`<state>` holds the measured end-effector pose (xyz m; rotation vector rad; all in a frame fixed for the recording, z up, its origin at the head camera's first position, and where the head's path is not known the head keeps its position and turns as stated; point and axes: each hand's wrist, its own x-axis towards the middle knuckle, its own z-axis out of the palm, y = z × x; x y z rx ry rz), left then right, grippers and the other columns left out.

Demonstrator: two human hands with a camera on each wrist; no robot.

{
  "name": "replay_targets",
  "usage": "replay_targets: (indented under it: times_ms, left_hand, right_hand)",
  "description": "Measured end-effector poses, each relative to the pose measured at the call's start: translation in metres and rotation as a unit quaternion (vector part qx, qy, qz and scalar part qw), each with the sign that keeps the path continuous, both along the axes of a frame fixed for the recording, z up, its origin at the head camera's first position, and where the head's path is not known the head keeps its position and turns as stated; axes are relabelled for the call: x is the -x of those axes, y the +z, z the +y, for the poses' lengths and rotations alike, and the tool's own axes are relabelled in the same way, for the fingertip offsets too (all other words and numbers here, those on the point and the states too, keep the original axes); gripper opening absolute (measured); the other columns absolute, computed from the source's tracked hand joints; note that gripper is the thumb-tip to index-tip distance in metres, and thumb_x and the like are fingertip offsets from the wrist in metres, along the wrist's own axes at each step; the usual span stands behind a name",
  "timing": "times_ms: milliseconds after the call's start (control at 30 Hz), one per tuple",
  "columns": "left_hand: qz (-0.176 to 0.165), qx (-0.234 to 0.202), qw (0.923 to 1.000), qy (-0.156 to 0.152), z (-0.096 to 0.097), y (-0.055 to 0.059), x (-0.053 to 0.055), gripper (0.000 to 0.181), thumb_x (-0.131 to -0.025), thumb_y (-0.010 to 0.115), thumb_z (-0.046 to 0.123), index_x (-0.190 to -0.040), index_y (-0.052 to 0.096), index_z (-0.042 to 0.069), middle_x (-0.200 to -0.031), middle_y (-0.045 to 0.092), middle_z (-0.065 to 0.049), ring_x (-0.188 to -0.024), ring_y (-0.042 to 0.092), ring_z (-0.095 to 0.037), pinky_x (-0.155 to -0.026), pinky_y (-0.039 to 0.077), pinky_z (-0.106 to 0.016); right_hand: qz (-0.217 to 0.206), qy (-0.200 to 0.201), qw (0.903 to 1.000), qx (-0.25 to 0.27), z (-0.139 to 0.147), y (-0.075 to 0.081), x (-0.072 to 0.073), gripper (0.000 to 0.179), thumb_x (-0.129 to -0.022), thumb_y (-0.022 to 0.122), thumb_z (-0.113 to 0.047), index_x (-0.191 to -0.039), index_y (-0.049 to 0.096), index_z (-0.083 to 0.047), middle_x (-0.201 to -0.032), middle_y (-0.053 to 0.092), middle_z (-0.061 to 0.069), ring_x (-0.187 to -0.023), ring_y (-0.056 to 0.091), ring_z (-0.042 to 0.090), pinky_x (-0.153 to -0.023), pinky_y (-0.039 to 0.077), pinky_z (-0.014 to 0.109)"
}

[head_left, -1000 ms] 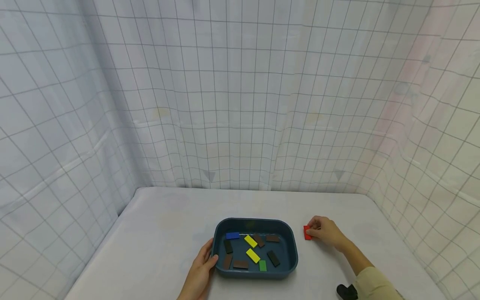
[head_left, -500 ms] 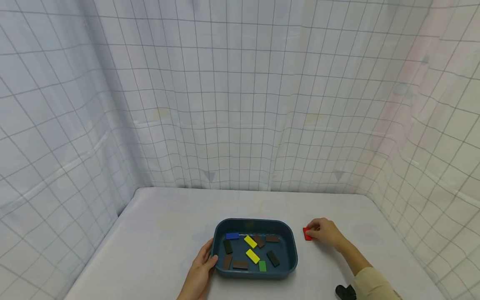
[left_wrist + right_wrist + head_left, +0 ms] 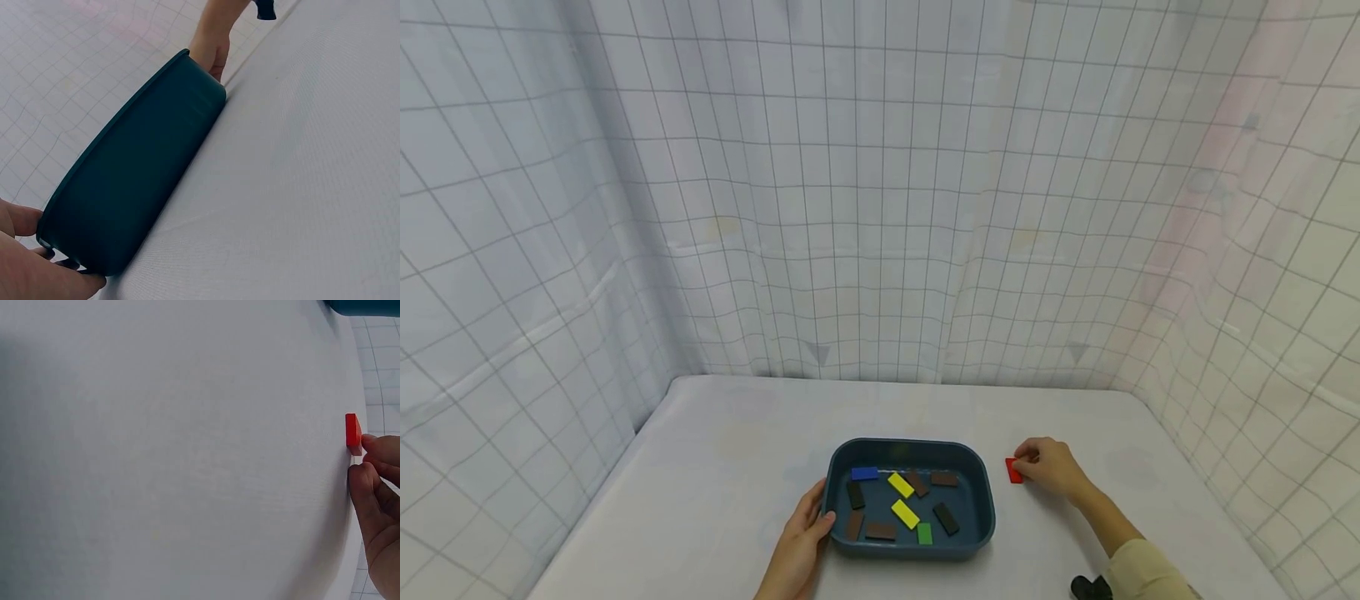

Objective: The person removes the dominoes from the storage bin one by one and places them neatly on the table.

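Note:
A small flat red block (image 3: 1013,471) lies on the white table to the right of a dark blue-green plastic tray (image 3: 910,551). My right hand (image 3: 1051,468) has its thumb and forefinger at the block's right side, pinching it. In the right wrist view the red block (image 3: 353,432) shows one long edge, with the fingertips (image 3: 370,445) close against it. My left hand (image 3: 797,537) grips the tray's left end, its thumb over the rim. The left wrist view shows the tray's outer wall (image 3: 131,162) and fingers under its near end.
Several flat blocks lie spread inside the tray, among them a blue block (image 3: 865,473), a yellow block (image 3: 906,514), a green block (image 3: 925,533) and a brown block (image 3: 881,531). A white gridded curtain (image 3: 880,208) surrounds the table (image 3: 700,475).
The red block has shifted very slightly towards me and turned a little, with my right hand staying at it. My left hand and the tray have held still.

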<state>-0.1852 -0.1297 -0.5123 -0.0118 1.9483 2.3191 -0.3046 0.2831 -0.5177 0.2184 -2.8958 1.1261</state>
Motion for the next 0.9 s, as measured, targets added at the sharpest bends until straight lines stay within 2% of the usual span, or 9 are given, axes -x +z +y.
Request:
replay_targets:
  times_ms: [167, 467, 733, 900]
  left_hand:
    - [0.005, 0.016, 0.9999, 0.005, 0.000, -0.002, 0.000, 0.059, -0.108, 0.042, -0.001, -0.159, 0.014, -0.012, -0.165, 0.011, -0.034, -0.151, 0.009, -0.050, -0.119, 0.018, -0.062]
    - [-0.005, 0.030, 0.9995, 0.010, 0.000, -0.003, 0.003, 0.060, -0.108, 0.043, 0.000, -0.159, 0.015, -0.012, -0.165, 0.012, -0.034, -0.151, 0.010, -0.050, -0.119, 0.018, -0.062]
    - [-0.007, 0.027, 0.9996, 0.006, 0.000, -0.003, 0.003, 0.060, -0.108, 0.043, 0.001, -0.159, 0.014, -0.012, -0.165, 0.010, -0.034, -0.151, 0.009, -0.051, -0.119, 0.018, -0.063]
    - [-0.006, 0.029, 0.9995, 0.009, 0.001, -0.001, 0.002, 0.060, -0.108, 0.043, 0.001, -0.159, 0.014, -0.012, -0.165, 0.011, -0.034, -0.151, 0.010, -0.051, -0.119, 0.019, -0.063]
  right_hand:
    - [0.022, 0.024, 0.9994, -0.016, 0.001, 0.005, 0.001, 0.008, -0.090, 0.077, -0.004, -0.096, 0.073, -0.004, -0.081, 0.064, -0.002, -0.075, 0.062, 0.017, -0.060, 0.055, 0.027]
    - [0.059, 0.065, 0.9955, -0.036, -0.003, 0.023, 0.003, 0.008, -0.091, 0.076, -0.008, -0.099, 0.074, -0.005, -0.085, 0.065, -0.003, -0.083, 0.066, 0.019, -0.067, 0.057, 0.028]
    - [0.074, 0.102, 0.9915, -0.033, -0.014, 0.035, 0.004, 0.013, -0.092, 0.078, -0.013, -0.099, 0.074, -0.003, -0.085, 0.067, -0.006, -0.080, 0.067, 0.016, -0.071, 0.058, 0.032]
    - [0.078, 0.116, 0.9895, -0.035, -0.024, 0.042, 0.003, 0.014, -0.092, 0.078, -0.014, -0.101, 0.074, -0.003, -0.085, 0.067, -0.007, -0.080, 0.067, 0.015, -0.071, 0.058, 0.029]
